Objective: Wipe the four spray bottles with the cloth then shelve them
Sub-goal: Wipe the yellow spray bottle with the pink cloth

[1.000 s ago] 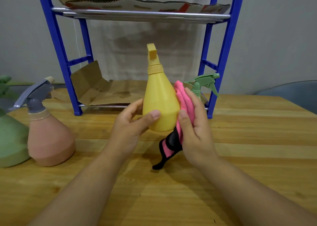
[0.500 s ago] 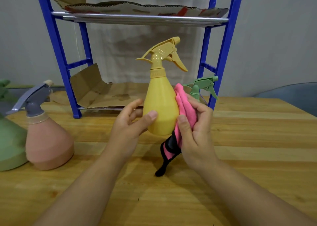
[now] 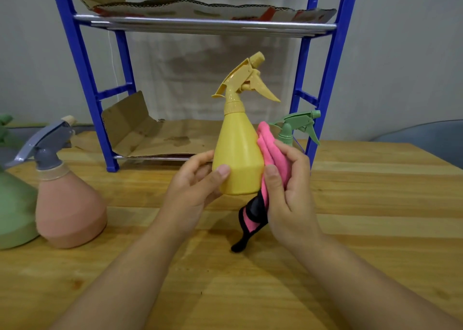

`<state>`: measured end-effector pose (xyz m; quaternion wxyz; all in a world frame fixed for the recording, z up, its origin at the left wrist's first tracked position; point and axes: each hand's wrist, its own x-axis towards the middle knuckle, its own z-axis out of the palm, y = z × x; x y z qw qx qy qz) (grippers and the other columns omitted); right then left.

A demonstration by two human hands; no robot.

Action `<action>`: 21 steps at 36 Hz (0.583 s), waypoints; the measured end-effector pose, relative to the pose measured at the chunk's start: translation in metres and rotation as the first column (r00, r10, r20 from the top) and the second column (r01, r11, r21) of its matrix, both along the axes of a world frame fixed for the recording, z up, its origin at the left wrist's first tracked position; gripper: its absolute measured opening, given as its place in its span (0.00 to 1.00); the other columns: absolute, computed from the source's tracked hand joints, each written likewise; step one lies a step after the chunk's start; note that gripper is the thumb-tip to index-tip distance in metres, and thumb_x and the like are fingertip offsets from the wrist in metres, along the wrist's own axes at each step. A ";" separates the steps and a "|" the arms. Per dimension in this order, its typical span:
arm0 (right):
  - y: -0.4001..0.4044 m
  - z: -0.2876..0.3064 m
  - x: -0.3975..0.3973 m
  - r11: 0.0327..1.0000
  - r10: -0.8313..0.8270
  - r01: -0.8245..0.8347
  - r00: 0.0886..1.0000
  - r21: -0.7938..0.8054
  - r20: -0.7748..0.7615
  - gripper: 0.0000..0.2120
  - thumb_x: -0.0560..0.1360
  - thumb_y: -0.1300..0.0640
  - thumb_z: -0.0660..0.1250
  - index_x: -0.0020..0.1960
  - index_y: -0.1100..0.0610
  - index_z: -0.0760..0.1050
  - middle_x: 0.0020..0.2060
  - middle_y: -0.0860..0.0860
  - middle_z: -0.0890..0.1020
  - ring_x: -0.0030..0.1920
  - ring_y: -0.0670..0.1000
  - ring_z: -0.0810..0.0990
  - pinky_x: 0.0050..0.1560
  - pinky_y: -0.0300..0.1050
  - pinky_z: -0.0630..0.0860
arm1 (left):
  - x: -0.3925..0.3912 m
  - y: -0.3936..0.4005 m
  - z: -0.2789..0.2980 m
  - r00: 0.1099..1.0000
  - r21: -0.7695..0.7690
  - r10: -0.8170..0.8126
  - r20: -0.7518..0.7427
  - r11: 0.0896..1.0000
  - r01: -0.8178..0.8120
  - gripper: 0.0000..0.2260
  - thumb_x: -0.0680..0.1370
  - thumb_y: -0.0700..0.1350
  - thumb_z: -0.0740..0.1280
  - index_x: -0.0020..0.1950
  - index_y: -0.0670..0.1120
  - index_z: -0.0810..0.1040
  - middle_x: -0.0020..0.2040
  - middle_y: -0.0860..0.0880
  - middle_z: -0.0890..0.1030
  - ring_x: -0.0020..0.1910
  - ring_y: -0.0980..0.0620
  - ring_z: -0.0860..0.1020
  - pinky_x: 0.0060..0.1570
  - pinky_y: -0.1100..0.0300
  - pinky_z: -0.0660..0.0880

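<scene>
At the centre of the frame the left hand [image 3: 198, 187] grips the lower body of the yellow spray bottle [image 3: 238, 159], held upright above the wooden table [image 3: 375, 217]. The right hand [image 3: 288, 192] clasps the pink cloth [image 3: 269, 149] against the bottle's right side. A pink spray bottle [image 3: 67, 204] and a green one [image 3: 12, 204] stand at left; another green spray bottle [image 3: 295, 126] sits behind on the blue shelf rack [image 3: 82, 66].
</scene>
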<state>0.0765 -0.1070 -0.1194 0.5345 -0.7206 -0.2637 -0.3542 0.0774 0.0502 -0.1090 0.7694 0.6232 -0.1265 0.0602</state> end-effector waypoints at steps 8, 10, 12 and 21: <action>0.002 -0.002 0.003 0.999 -0.014 0.017 0.998 -0.050 0.065 0.17 0.79 0.54 0.57 0.67 0.46 0.62 0.64 0.39 0.68 0.67 0.42 0.68 0.66 0.35 0.65 | 0.002 0.000 -0.002 0.999 0.087 -0.034 0.002 0.996 0.033 0.24 0.64 0.49 0.75 0.59 0.55 0.77 0.56 0.52 0.82 0.53 0.52 0.82 0.55 0.53 0.78; 0.001 -0.001 0.003 0.999 -0.002 0.004 0.999 -0.033 0.052 0.15 0.80 0.54 0.57 0.65 0.46 0.64 0.62 0.34 0.68 0.66 0.39 0.69 0.64 0.32 0.66 | 0.002 0.003 -0.002 0.998 0.073 -0.061 0.004 0.995 0.061 0.27 0.64 0.48 0.75 0.63 0.51 0.76 0.57 0.51 0.82 0.55 0.50 0.81 0.55 0.51 0.78; 0.000 0.002 0.002 0.999 0.037 -0.037 0.999 0.028 0.001 0.12 0.81 0.57 0.57 0.62 0.45 0.64 0.57 0.27 0.69 0.62 0.35 0.70 0.60 0.29 0.67 | 0.001 0.004 -0.001 0.994 0.002 -0.107 -0.005 0.994 0.107 0.27 0.67 0.46 0.72 0.66 0.48 0.73 0.57 0.50 0.82 0.56 0.49 0.81 0.53 0.53 0.79; 0.002 0.004 0.001 0.982 0.103 -0.064 0.970 0.177 -0.220 0.09 0.79 0.48 0.53 0.58 0.42 0.65 0.51 0.28 0.73 0.56 0.33 0.73 0.56 0.30 0.72 | 0.001 0.003 -0.002 0.994 0.161 -0.096 -0.045 0.982 0.102 0.28 0.59 0.63 0.71 0.58 0.56 0.78 0.60 0.49 0.79 0.57 0.49 0.78 0.52 0.53 0.73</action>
